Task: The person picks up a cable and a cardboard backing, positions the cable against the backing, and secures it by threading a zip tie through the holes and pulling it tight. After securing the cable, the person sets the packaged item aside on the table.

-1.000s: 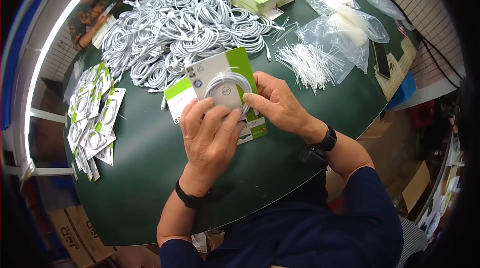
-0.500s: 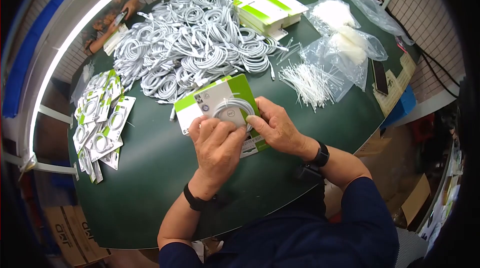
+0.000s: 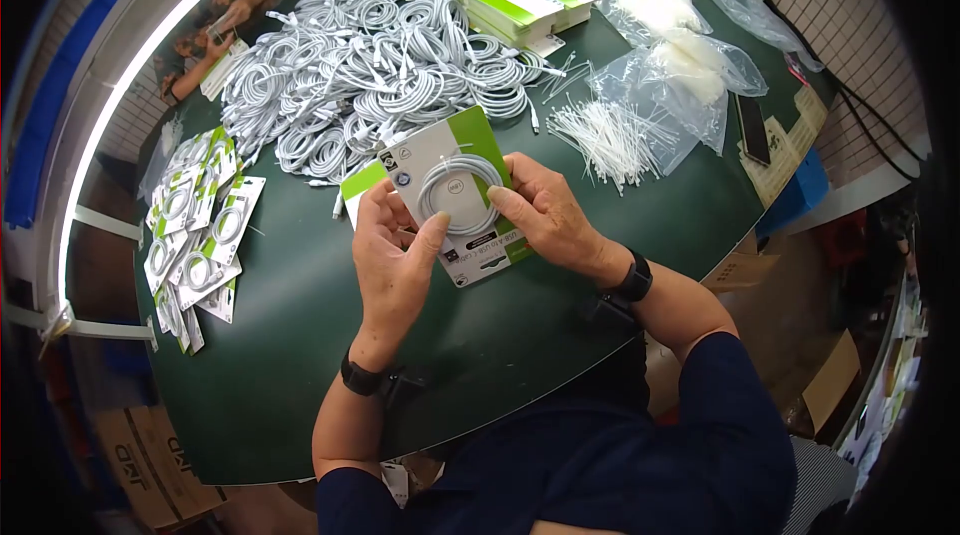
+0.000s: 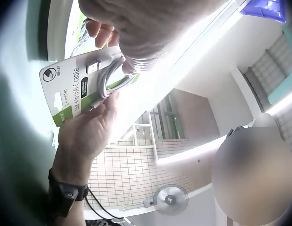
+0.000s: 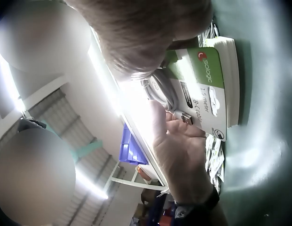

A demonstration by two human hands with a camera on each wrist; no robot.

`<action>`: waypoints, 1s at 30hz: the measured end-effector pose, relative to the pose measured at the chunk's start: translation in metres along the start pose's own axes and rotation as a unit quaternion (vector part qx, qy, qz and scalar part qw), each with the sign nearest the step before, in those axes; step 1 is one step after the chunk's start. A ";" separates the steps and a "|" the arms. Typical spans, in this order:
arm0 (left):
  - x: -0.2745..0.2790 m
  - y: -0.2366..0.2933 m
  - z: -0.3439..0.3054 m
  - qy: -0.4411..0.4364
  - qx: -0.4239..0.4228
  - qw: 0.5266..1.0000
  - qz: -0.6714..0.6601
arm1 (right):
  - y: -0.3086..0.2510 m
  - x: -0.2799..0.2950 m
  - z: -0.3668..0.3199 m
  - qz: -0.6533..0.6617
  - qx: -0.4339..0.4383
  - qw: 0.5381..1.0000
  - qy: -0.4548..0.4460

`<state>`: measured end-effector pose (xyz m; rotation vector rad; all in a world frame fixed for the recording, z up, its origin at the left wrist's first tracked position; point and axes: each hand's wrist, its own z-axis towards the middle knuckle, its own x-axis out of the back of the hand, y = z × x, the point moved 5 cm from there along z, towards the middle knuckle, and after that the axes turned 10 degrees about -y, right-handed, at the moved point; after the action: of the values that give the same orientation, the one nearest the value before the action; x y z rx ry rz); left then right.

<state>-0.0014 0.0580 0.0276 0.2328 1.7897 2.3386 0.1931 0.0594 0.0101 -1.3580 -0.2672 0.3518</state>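
Observation:
A green-and-white printed card [image 3: 412, 150] carries a coiled grey USB cable [image 3: 430, 197] on its front, above the table. My left hand [image 3: 390, 265] holds the card's left side, thumb on the front by the coil and fingers partly hidden behind. From the other side my right hand [image 3: 555, 220] grips the card, its thumb pressing on the coil. In the left wrist view, "USB-A to USB-C cable" is printed on the card [image 4: 66, 87]. Behind the held card lies a stack of similar cards [image 3: 360, 180], seen edge-on in the right wrist view.
A large heap of coiled grey cables [image 3: 370, 65] spreads across the back. Finished-looking carded cables [image 3: 195, 235] pile at the left. Card stacks [image 3: 520, 0], loose white cable ties [image 3: 610, 140], plastic bags [image 3: 690, 75] and a phone [image 3: 753, 130] lie toward the right. Another person's arm [image 3: 215, 60] shows far left.
My left fingers, earlier laid across the front of the coil, now sit behind the card with the thumb on its front. The card is lifted and its lower printing shows. My right hand keeps its grip.

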 end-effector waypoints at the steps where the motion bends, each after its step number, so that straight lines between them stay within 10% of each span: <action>1: 0.002 -0.001 0.000 0.002 0.001 1.000 -0.003 | 0.002 -0.001 0.000 -0.001 -0.003 1.000 -0.002; 8: -0.008 -0.011 -0.003 -0.024 0.035 0.998 0.053 | -0.004 0.001 -0.001 -0.239 0.035 0.969 0.056; 30: -0.007 -0.015 -0.001 -0.017 0.100 0.987 0.127 | -0.008 -0.006 0.002 -0.429 0.046 0.899 0.066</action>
<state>0.0058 0.0587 0.0129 0.5569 2.0884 2.2958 0.1875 0.0574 0.0187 -1.0428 -0.6907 -0.4637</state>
